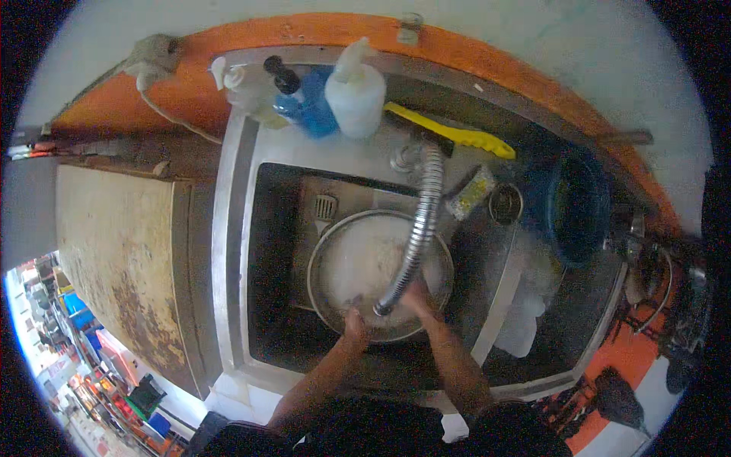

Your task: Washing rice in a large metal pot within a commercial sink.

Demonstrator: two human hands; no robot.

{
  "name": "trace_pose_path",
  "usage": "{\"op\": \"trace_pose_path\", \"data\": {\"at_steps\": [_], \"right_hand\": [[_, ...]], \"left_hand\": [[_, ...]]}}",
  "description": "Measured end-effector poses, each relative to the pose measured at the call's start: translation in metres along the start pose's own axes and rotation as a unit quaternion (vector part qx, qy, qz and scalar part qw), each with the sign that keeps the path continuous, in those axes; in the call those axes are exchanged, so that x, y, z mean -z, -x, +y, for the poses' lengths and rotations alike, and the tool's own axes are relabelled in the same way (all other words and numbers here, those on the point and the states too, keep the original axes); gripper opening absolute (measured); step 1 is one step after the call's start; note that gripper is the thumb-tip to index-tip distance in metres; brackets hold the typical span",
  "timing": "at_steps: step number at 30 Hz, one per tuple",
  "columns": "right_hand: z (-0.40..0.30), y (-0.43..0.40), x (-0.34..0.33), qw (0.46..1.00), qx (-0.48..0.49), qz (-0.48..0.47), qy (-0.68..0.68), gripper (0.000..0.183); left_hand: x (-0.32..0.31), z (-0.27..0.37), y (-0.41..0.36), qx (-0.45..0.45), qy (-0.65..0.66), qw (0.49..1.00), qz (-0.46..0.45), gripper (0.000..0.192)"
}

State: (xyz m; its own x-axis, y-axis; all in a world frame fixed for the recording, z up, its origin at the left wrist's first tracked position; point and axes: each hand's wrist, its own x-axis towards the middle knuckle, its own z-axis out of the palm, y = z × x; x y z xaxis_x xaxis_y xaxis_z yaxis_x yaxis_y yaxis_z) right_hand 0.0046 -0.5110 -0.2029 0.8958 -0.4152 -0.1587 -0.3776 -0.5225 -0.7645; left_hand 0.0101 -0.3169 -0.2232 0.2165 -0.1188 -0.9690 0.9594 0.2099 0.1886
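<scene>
Both hands are over a large round metal basin [316, 297] that sits in a sink [268, 337] and holds whitish, cloudy water. My left hand [356, 323] is at the basin's near left part, with its fingers blurred around something small that I cannot make out. At the near right, my right hand [417, 300] dips into the basin, its fingers partly hidden behind a flexible metal faucet hose [425, 220] that curves down between the hands. A slotted spatula [325, 208] lies in the sink beyond the basin's left side.
Behind the sink stand a white pump bottle [357, 100], a blue bottle [314, 105] and a spray bottle [243, 91]. A yellow-handled brush [457, 132] lies beside them. Rightward are a sponge [471, 193], a metal ring-shaped item [506, 204], a blue tub [577, 208] and plastic bags [522, 320].
</scene>
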Motion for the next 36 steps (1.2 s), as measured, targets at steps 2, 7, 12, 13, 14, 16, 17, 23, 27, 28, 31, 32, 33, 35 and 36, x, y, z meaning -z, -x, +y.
{"op": "trace_pose_path", "data": {"at_steps": [2,7,12,13,14,16,17,23,27,28,31,32,33,35,36], "right_hand": [[0.026,-0.027,-0.005,0.995,0.044,0.019,0.086,0.062],[-0.011,-0.101,0.027,0.841,-0.374,-0.265,-0.287,0.059],[0.035,-0.001,0.001,0.815,-0.387,-0.175,-0.395,0.054],[0.042,0.016,-0.008,0.811,-0.395,-0.158,-0.403,0.054],[0.045,0.032,-0.014,0.808,-0.401,-0.135,-0.409,0.053],[0.039,0.052,-0.019,0.805,-0.416,-0.076,-0.416,0.053],[0.033,0.063,-0.020,0.802,-0.424,-0.047,-0.418,0.053],[0.013,0.091,-0.023,0.672,-0.476,0.116,-0.555,0.060],[-0.035,0.082,-0.012,0.703,-0.439,0.068,-0.555,0.051],[-0.028,0.094,-0.018,0.701,-0.442,0.074,-0.555,0.051],[-0.019,0.113,-0.042,0.739,-0.450,0.088,-0.494,0.052],[-0.020,0.106,-0.042,0.684,-0.499,0.135,-0.514,0.052],[-0.021,0.097,-0.039,0.625,-0.542,0.180,-0.532,0.053],[-0.025,0.069,-0.023,0.591,-0.480,0.184,-0.621,0.056],[-0.025,0.063,-0.016,0.553,-0.406,0.187,-0.703,0.060]], "left_hand": [[-0.005,-0.009,-0.007,0.016,0.128,0.977,-0.171,0.065],[-0.010,0.002,-0.051,-0.056,0.143,0.981,-0.119,0.067],[0.001,-0.014,-0.075,-0.069,0.082,0.969,-0.221,0.064],[0.011,-0.014,-0.077,-0.091,0.087,0.940,-0.318,0.059],[0.017,-0.018,-0.078,-0.091,0.088,0.939,-0.319,0.059],[0.030,-0.027,-0.077,-0.042,0.099,0.958,-0.267,0.052],[0.036,-0.030,-0.076,-0.018,0.103,0.965,-0.242,0.049],[0.017,0.025,-0.010,-0.209,-0.283,0.875,-0.333,0.045],[-0.010,0.074,0.010,-0.195,-0.310,0.883,-0.291,0.058],[-0.019,0.079,0.009,-0.183,-0.319,0.885,-0.285,0.064],[-0.026,0.078,-0.060,-0.501,-0.634,0.581,-0.094,0.074],[-0.052,0.087,-0.058,-0.494,-0.637,0.583,-0.104,0.074],[-0.088,0.109,-0.040,-0.422,-0.702,0.568,-0.083,0.072],[-0.108,0.129,-0.038,-0.311,-0.806,0.500,-0.059,0.067],[-0.101,0.122,-0.068,-0.296,-0.841,0.444,-0.088,0.064]]}}
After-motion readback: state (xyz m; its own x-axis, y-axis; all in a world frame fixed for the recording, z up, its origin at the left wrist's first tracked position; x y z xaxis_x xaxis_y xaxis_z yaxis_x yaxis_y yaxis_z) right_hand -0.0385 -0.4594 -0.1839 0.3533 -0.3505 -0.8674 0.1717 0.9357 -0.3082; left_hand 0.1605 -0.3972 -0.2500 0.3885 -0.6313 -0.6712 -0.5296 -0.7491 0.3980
